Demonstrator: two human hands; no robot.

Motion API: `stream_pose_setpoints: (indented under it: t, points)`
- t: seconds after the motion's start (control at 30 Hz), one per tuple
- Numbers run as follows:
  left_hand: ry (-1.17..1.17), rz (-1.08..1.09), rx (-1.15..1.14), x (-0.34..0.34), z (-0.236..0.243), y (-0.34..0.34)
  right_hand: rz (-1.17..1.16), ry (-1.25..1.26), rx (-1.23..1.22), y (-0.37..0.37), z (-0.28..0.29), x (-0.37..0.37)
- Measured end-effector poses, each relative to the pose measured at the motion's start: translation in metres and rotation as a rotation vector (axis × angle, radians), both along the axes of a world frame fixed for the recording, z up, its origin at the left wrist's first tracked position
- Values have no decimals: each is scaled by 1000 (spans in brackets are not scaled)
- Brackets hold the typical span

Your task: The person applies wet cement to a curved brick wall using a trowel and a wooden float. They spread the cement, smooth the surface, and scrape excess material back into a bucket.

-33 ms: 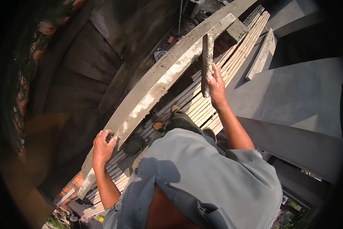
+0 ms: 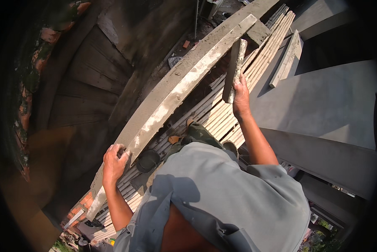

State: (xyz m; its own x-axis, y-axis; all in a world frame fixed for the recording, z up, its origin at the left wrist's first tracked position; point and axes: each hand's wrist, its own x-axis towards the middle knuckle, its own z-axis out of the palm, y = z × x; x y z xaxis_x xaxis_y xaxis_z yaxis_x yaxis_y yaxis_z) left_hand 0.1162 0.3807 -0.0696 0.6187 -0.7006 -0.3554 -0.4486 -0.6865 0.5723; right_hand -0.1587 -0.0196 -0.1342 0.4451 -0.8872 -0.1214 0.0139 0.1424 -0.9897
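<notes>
Right hand grasping a mortar-crusted float, held right of a long board. Left hand with bent fingers at the board's near left stretch; its grip cannot be told. Left of the board, a mortared wall top; right, poles.

Left hand forward, fingers curled; right hand farther forward, fingers gripping; both forearms bare.

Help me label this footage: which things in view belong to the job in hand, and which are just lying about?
Seemingly in the job: flat tool in the right hand; long board at the left hand; grey wall top.

Seemingly lying about: orange brick piece; plank at right.
</notes>
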Motion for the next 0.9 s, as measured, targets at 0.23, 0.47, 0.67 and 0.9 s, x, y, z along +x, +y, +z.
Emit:
stream_pose_setpoints:
  t: [0.23,0.47,0.67,0.9]
  points:
    - [-70,-48,26,-7,-3,-34,-376,-238,179,-112,-120,15]
    - [-98,-11,109,-13,-4,-46,-507,-37,-19,-202,-150,75]
    - [-45,97,133,-15,-8,-47,-416,-134,500,-180,-131,77]
    - [-52,100,132,-10,-16,-46,-443,-188,-86,-195,-124,78]
